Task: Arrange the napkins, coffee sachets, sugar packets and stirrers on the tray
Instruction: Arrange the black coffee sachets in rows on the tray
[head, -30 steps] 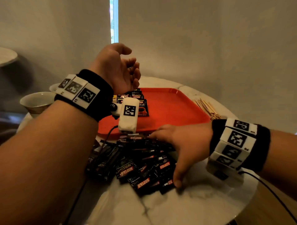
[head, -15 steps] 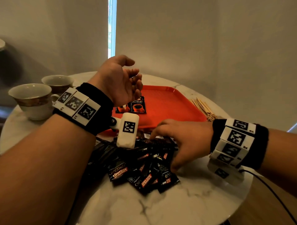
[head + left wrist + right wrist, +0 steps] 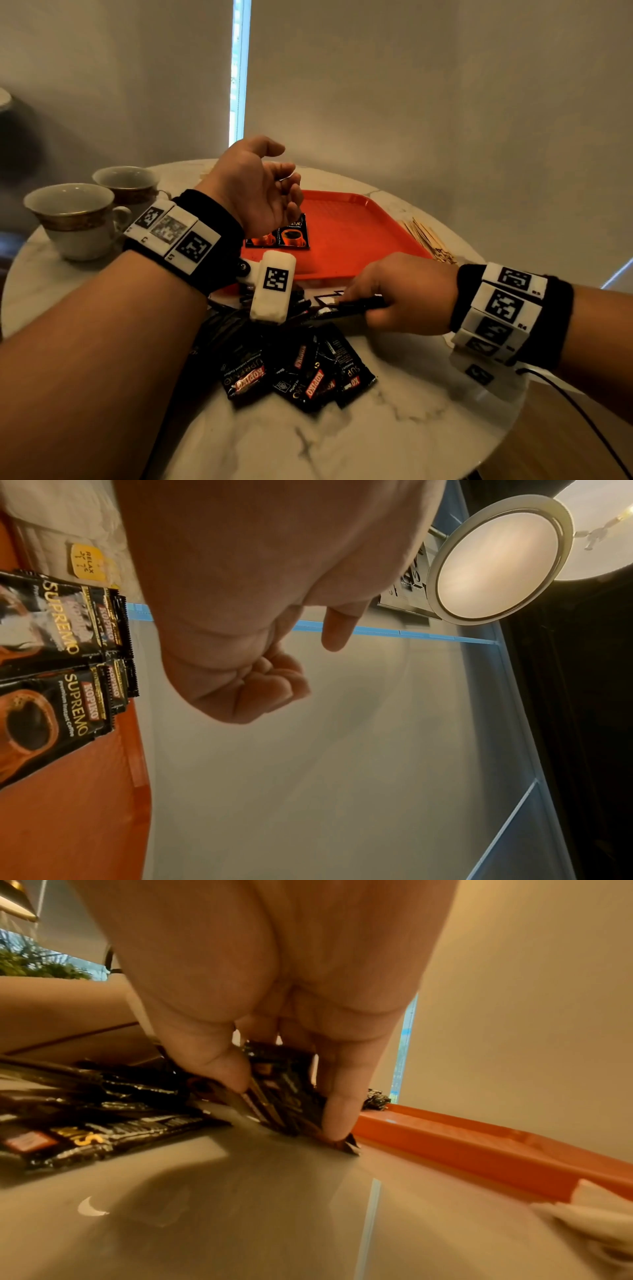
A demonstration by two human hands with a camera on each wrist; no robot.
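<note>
My right hand (image 3: 356, 301) grips a small stack of black coffee sachets (image 3: 346, 304) edge-on at the near rim of the red tray (image 3: 352, 240). In the right wrist view the thumb and fingers (image 3: 219, 1066) pinch that stack (image 3: 284, 1096) against the tabletop. More sachets (image 3: 301, 370) lie loose on the marble in front of me. Two short rows of sachets (image 3: 291, 236) lie on the tray's left part (image 3: 44, 669). My left hand (image 3: 284, 185) hovers over them, palm up, fingers loosely curled, holding nothing. Wooden stirrers (image 3: 428, 240) lie right of the tray.
Two cups (image 3: 75, 219) stand at the table's left. White napkins (image 3: 68, 520) with a yellow tag lie past the tray's far end, and more white paper (image 3: 589, 1221) lies by its near rim. A cable (image 3: 582, 411) trails off my right wrist.
My right hand, which lay spread over the loose sachets, has closed round a stack of them by the tray's rim. The left hand has stayed raised over the tray.
</note>
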